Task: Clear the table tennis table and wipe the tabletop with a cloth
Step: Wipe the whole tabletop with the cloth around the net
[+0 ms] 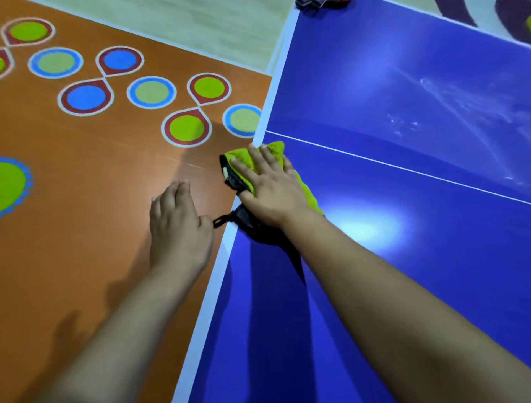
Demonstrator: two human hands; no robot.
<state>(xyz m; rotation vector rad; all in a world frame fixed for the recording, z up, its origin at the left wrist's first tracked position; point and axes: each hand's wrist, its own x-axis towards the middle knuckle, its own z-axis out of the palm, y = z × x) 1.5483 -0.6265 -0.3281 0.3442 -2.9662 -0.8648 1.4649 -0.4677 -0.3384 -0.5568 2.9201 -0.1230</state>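
A blue table tennis table (402, 259) with white edge lines fills the right half of the head view. A lime-green cloth with black trim (244, 161) lies at the table's left edge, partly hanging over it. My right hand (270, 187) presses flat on the cloth with straight fingers. My left hand (178, 224) hovers off the table over the orange floor, fingers relaxed and holding nothing, its thumb side close to the cloth's black loop (221, 221). Whitish smears (459, 103) mark the tabletop further right.
The orange floor (86, 187) with coloured circle markings lies left of the table. At the table's far end, dark and red objects (321, 3) show at the top edge of the view, cut off. A white centre line (402, 169) crosses the tabletop.
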